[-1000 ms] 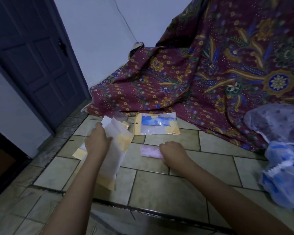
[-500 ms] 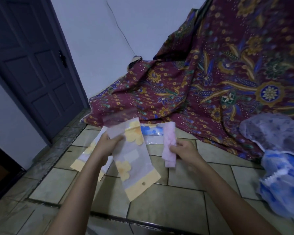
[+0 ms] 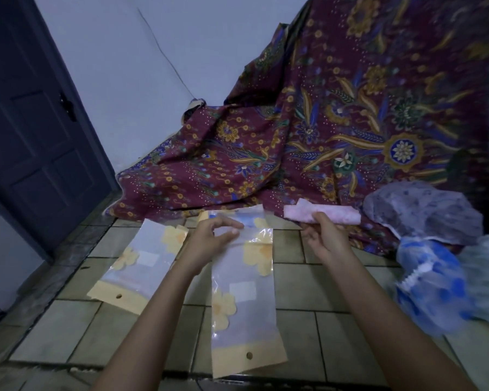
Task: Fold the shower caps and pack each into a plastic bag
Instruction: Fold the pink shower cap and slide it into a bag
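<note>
Two things are being held over the floor (image 3: 299,283): a plastic bag (image 3: 246,306) is being pinched at its top by the left hand (image 3: 206,241); a folded pink shower cap (image 3: 336,215) is being gripped by the right hand (image 3: 325,241), just beside it.

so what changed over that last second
The left hand lifted the plastic bag off the spare bags and pinches its open end. The right hand picked the folded pink cap off the floor and holds it level beside that opening. Spare bags and loose caps stayed put.
</note>
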`<state>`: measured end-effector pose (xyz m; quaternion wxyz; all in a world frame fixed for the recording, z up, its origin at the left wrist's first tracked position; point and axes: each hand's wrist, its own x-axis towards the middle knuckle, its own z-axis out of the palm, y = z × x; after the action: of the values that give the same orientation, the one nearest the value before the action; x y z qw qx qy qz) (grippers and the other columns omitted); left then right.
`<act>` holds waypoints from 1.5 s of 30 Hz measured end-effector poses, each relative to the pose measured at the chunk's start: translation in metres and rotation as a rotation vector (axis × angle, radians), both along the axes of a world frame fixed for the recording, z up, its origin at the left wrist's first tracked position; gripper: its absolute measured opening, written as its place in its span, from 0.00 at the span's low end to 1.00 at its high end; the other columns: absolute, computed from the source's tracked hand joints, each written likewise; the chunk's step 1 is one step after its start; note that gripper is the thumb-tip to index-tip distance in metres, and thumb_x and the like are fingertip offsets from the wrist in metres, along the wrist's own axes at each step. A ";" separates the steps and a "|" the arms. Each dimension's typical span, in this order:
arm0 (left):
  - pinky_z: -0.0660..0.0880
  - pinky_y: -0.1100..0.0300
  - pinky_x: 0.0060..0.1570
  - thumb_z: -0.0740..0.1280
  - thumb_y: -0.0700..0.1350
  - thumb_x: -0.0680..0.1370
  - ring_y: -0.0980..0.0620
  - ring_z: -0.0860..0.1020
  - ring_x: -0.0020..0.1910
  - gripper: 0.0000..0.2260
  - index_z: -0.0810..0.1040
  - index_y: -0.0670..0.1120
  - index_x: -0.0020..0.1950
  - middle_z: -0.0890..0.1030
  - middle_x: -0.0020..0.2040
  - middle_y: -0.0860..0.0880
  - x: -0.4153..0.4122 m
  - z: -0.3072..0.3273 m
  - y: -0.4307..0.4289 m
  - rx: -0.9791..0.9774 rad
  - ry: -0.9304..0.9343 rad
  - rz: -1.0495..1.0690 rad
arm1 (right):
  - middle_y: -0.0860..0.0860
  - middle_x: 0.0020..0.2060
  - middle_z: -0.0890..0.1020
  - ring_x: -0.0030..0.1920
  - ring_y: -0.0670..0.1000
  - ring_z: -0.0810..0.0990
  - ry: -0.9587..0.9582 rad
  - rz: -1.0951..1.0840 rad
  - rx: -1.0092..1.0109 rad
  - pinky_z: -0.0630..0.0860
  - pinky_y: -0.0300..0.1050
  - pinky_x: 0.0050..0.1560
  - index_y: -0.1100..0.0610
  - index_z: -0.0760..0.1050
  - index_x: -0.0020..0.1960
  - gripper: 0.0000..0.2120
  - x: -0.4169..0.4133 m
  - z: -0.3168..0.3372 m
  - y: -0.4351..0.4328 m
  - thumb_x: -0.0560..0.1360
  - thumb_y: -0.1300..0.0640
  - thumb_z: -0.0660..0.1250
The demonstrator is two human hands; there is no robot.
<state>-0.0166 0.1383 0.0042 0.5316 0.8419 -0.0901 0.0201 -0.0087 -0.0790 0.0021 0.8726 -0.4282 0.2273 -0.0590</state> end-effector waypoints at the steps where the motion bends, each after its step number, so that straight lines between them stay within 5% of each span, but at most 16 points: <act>1: 0.68 0.74 0.49 0.67 0.40 0.76 0.70 0.76 0.45 0.05 0.81 0.50 0.45 0.80 0.46 0.60 0.001 -0.001 -0.004 0.008 -0.006 -0.024 | 0.56 0.39 0.78 0.31 0.48 0.78 0.006 -0.011 0.021 0.73 0.35 0.26 0.69 0.69 0.63 0.16 0.000 0.001 -0.001 0.76 0.66 0.61; 4: 0.66 0.80 0.41 0.66 0.41 0.77 0.72 0.75 0.40 0.04 0.81 0.46 0.44 0.80 0.42 0.59 0.001 -0.001 -0.017 0.054 -0.020 -0.076 | 0.58 0.43 0.78 0.37 0.51 0.76 0.012 0.008 0.098 0.74 0.32 0.24 0.68 0.67 0.64 0.16 0.000 0.001 -0.002 0.77 0.66 0.59; 7: 0.66 0.73 0.45 0.62 0.41 0.79 0.64 0.74 0.43 0.09 0.82 0.43 0.45 0.79 0.43 0.52 0.004 -0.006 -0.026 0.171 -0.041 -0.140 | 0.63 0.59 0.75 0.40 0.53 0.77 0.021 0.126 0.163 0.75 0.33 0.27 0.66 0.65 0.65 0.16 -0.004 0.003 0.001 0.79 0.64 0.57; 11: 0.67 0.62 0.46 0.60 0.41 0.80 0.47 0.76 0.45 0.12 0.82 0.39 0.46 0.79 0.45 0.40 0.008 -0.014 -0.033 0.239 -0.080 -0.140 | 0.65 0.59 0.75 0.41 0.54 0.78 0.048 0.262 0.176 0.76 0.39 0.38 0.67 0.64 0.66 0.17 -0.009 0.002 0.002 0.79 0.62 0.56; 16: 0.67 0.61 0.48 0.57 0.45 0.81 0.51 0.74 0.44 0.18 0.82 0.39 0.42 0.75 0.43 0.43 0.008 -0.017 -0.037 0.327 -0.108 -0.191 | 0.64 0.53 0.77 0.39 0.55 0.80 -0.001 0.183 0.169 0.76 0.39 0.37 0.66 0.64 0.65 0.16 -0.009 -0.003 -0.002 0.79 0.63 0.55; 20: 0.67 0.69 0.46 0.57 0.49 0.78 0.61 0.74 0.38 0.21 0.82 0.41 0.33 0.76 0.38 0.51 0.003 -0.016 -0.038 0.083 -0.117 -0.265 | 0.66 0.60 0.75 0.37 0.55 0.82 0.010 0.154 -0.013 0.71 0.52 0.61 0.66 0.63 0.67 0.17 -0.001 -0.010 -0.016 0.79 0.62 0.56; 26: 0.69 0.66 0.47 0.57 0.51 0.76 0.55 0.76 0.37 0.20 0.80 0.46 0.29 0.80 0.35 0.47 0.008 -0.023 -0.044 -0.064 -0.058 -0.234 | 0.63 0.46 0.79 0.38 0.56 0.82 0.042 0.451 -0.079 0.79 0.45 0.37 0.68 0.66 0.63 0.15 -0.009 -0.013 0.000 0.78 0.63 0.55; 30: 0.67 0.68 0.42 0.56 0.53 0.75 0.57 0.75 0.35 0.21 0.80 0.45 0.29 0.80 0.34 0.46 0.011 -0.025 -0.043 -0.043 -0.042 -0.198 | 0.60 0.43 0.81 0.35 0.52 0.84 -0.014 0.534 -0.136 0.80 0.44 0.40 0.66 0.72 0.54 0.10 -0.009 -0.010 0.000 0.78 0.63 0.56; 37: 0.68 0.69 0.46 0.56 0.52 0.77 0.61 0.75 0.37 0.18 0.79 0.48 0.32 0.79 0.36 0.51 0.004 -0.022 -0.044 -0.017 -0.090 -0.234 | 0.58 0.41 0.83 0.31 0.54 0.83 -0.036 0.560 -0.319 0.78 0.47 0.40 0.62 0.67 0.62 0.13 -0.012 -0.012 -0.005 0.79 0.62 0.56; 45: 0.66 0.68 0.39 0.59 0.43 0.81 0.59 0.69 0.36 0.11 0.70 0.49 0.38 0.70 0.37 0.53 0.000 -0.017 -0.051 -0.089 -0.160 -0.211 | 0.62 0.49 0.78 0.38 0.58 0.84 -0.175 0.601 -0.183 0.82 0.55 0.39 0.59 0.67 0.54 0.06 -0.020 -0.008 -0.008 0.79 0.65 0.55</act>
<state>-0.0161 0.0872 -0.0126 0.5586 0.7992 -0.2191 0.0352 -0.0288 -0.0874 -0.0055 0.8251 -0.5462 0.0087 0.1443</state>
